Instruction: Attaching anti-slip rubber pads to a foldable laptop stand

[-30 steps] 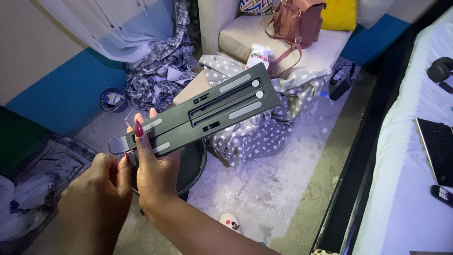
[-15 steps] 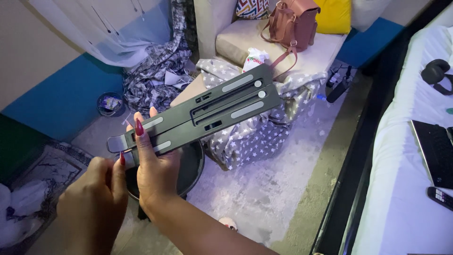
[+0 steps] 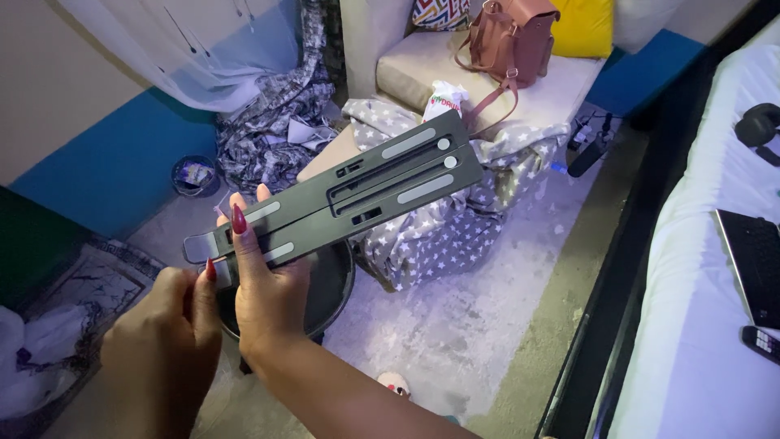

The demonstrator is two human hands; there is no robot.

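At far left, on the floor, crumpled white cloth [image 3: 32, 358] lies on a patterned mat [image 3: 97, 280], w/ a blue-painted wall [image 3: 106, 171] behind. Just right of that, low in the view, the left hand [image 3: 166, 341] pinches w/ thumb and fingertip the small folded lip at the near end of a dark grey folding stand [image 3: 357, 191]. The right hand [image 3: 268, 284] is wrapped around the same end, thumb over the top face, fingers underneath; looks like it steadies the stand while the left works the lip. Stand is held flat and folded, in mid-air, slanting up and away to the right, above a round dark bowl-like thing [image 3: 333, 284] on the floor. Behind it: a grey star-print blanket [image 3: 439, 236] spilling off a cushioned seat [image 3: 422, 69], w/ a brown backpack [image 3: 512, 41] and yellow cushion [image 3: 581, 24] on top. Further right, bare concrete floor [image 3: 471, 325], then a bed w/ white sheet [image 3: 707, 325] carrying a laptop [image 3: 751, 260], remote [image 3: 764, 341] and headphones [image 3: 760, 126].

Vs. a second ago: grip on both hands unchanged, stand at about the same angle, its far end a touch lower against the seat. Backpack sits higher in view, so the head has tipped slightly.
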